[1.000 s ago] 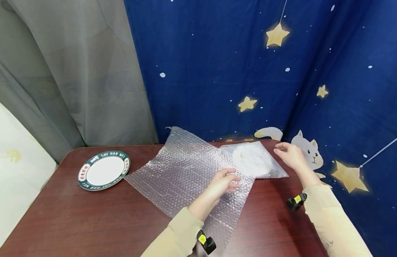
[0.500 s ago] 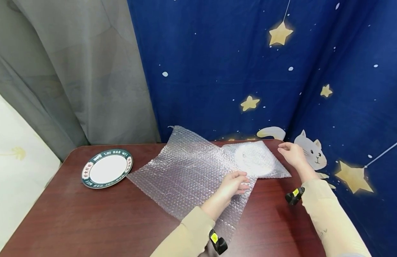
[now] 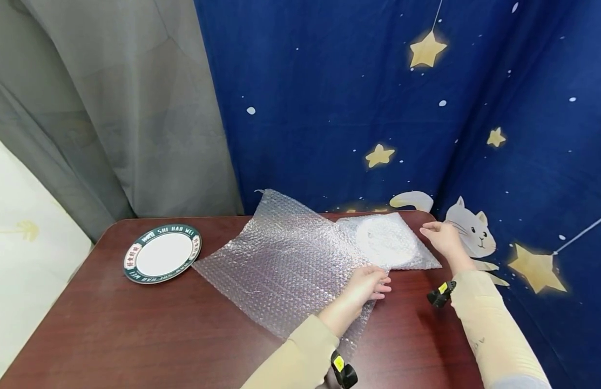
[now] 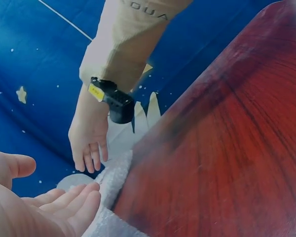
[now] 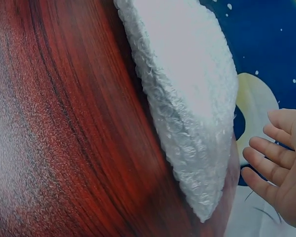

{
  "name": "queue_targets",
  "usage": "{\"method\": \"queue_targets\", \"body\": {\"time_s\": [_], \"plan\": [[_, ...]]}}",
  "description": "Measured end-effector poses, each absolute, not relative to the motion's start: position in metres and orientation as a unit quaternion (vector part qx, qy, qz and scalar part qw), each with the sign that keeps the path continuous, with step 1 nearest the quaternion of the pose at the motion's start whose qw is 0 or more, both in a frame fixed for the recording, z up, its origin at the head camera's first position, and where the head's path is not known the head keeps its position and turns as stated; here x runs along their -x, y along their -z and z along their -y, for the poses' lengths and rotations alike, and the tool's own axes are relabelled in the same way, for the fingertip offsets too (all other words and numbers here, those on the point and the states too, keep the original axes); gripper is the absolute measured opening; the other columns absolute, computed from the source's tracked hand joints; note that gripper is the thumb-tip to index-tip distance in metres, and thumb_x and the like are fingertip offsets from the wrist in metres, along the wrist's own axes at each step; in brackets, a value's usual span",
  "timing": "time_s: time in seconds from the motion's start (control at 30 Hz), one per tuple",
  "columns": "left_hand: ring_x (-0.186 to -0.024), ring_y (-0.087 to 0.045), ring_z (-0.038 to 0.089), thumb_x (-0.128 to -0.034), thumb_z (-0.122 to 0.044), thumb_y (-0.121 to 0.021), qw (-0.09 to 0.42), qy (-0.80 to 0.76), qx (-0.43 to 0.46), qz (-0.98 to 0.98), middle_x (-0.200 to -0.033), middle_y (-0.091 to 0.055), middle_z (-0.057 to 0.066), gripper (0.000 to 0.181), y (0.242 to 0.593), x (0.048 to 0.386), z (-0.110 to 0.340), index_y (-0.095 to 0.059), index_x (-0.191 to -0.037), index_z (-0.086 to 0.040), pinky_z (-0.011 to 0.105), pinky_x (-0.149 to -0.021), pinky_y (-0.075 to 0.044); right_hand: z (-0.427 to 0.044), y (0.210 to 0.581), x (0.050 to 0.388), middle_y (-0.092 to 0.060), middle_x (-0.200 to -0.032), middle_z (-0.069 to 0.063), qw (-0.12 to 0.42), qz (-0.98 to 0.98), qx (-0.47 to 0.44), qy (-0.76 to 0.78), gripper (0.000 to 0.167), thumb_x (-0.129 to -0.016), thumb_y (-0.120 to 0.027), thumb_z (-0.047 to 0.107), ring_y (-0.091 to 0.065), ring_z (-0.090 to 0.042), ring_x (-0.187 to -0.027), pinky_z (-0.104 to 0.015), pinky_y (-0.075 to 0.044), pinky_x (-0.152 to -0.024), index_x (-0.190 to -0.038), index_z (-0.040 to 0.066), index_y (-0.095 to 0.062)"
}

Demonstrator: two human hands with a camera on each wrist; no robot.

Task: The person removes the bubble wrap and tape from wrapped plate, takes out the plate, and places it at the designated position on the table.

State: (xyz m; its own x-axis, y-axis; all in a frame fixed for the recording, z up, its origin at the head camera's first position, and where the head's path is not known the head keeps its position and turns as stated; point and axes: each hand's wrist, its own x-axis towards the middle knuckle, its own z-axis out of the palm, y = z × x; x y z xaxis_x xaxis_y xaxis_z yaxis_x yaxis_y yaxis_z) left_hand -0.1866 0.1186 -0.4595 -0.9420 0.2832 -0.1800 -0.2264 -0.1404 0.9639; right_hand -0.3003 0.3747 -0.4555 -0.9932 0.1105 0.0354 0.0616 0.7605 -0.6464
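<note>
A large sheet of bubble wrap (image 3: 285, 259) spreads over the table, one corner rising at the back. Its right end is folded around a white round thing (image 3: 386, 241), probably a plate, lying flat. My left hand (image 3: 360, 294) is over the sheet's front right edge, its fingers loosely extended and holding nothing; whether it touches the wrap I cannot tell. Just right of the wrapped bundle (image 5: 187, 98), my right hand (image 3: 442, 239) hovers apart from it, fingers relaxed, as the right wrist view also shows. A green-rimmed white plate (image 3: 164, 255) lies at the left.
The dark red wooden table (image 3: 135, 335) has its back edge close to a grey curtain (image 3: 174, 135) and a blue star-patterned curtain (image 3: 319, 108). The bundle lies near the table's back right corner.
My left hand has moved right and a little toward me, to the sheet's right edge. The right hand stays beside the bundle. The head view has shifted slightly.
</note>
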Motion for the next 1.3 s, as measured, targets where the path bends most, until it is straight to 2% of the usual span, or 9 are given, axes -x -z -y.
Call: {"method": "queue_targets", "body": {"time_s": [0.13,0.3,0.6,0.9,1.1,1.3], "plan": [[-0.092,-0.067,0.034,-0.0889,-0.009,-0.056,0.179,-0.765,-0.019,-0.619,-0.103,-0.067,0.022,0.028,0.465,0.184,-0.128,-0.060,-0.111,0.008,0.040,-0.076,-0.056,-0.377,0.460,0.301,-0.055,-0.119,-0.033,0.027,0.936,0.050,-0.348,0.045,-0.100,-0.049,0.028,-0.055,-0.044,-0.108,-0.053,-0.047,-0.089,-0.123,-0.011,-0.055],[-0.102,-0.063,0.037,-0.0889,-0.011,-0.056,0.193,-0.778,-0.029,-0.597,-0.109,-0.064,0.019,0.039,0.469,0.180,-0.138,-0.052,-0.121,0.010,0.045,-0.083,-0.053,-0.376,0.464,0.302,-0.055,-0.119,-0.033,0.021,0.932,0.061,-0.357,0.049,-0.100,-0.048,0.031,-0.055,-0.043,-0.106,-0.053,-0.048,-0.087,-0.123,-0.012,-0.055],[-0.111,-0.057,0.039,-0.0888,-0.011,-0.056,0.220,-0.802,-0.029,-0.555,-0.120,-0.060,0.021,0.054,0.474,0.179,-0.143,-0.039,-0.134,0.012,0.051,-0.089,-0.049,-0.372,0.464,0.308,-0.048,-0.127,-0.037,-0.003,0.941,0.033,-0.338,0.052,-0.101,-0.046,0.031,-0.047,-0.048,-0.116,-0.057,-0.040,-0.095,-0.125,-0.015,-0.051],[-0.112,-0.057,0.039,-0.0919,-0.011,-0.054,0.240,-0.816,-0.011,-0.525,-0.118,-0.061,0.024,0.047,0.483,0.183,-0.152,-0.041,-0.132,0.010,0.052,-0.091,-0.047,-0.372,0.467,0.308,-0.050,-0.125,-0.036,-0.024,0.941,0.014,-0.337,0.046,-0.100,-0.048,0.024,-0.048,-0.048,-0.113,-0.057,-0.041,-0.094,-0.123,-0.016,-0.052],[-0.113,-0.056,0.041,-0.0943,-0.013,-0.050,0.245,-0.821,0.002,-0.516,-0.122,-0.057,0.027,0.038,0.485,0.192,-0.159,-0.049,-0.124,0.011,0.053,-0.092,-0.047,-0.373,0.470,0.311,-0.051,-0.123,-0.036,-0.020,0.939,0.012,-0.344,0.043,-0.100,-0.048,0.021,-0.049,-0.048,-0.113,-0.057,-0.041,-0.094,-0.121,-0.015,-0.054],[-0.117,-0.052,0.042,-0.0922,-0.014,-0.050,0.257,-0.836,0.020,-0.484,-0.126,-0.053,0.029,0.041,0.486,0.195,-0.163,-0.046,-0.125,0.011,0.054,-0.096,-0.043,-0.373,0.470,0.312,-0.049,-0.126,-0.036,-0.032,0.937,0.009,-0.347,0.043,-0.100,-0.047,0.019,-0.046,-0.049,-0.116,-0.058,-0.039,-0.096,-0.123,-0.016,-0.052]]}}
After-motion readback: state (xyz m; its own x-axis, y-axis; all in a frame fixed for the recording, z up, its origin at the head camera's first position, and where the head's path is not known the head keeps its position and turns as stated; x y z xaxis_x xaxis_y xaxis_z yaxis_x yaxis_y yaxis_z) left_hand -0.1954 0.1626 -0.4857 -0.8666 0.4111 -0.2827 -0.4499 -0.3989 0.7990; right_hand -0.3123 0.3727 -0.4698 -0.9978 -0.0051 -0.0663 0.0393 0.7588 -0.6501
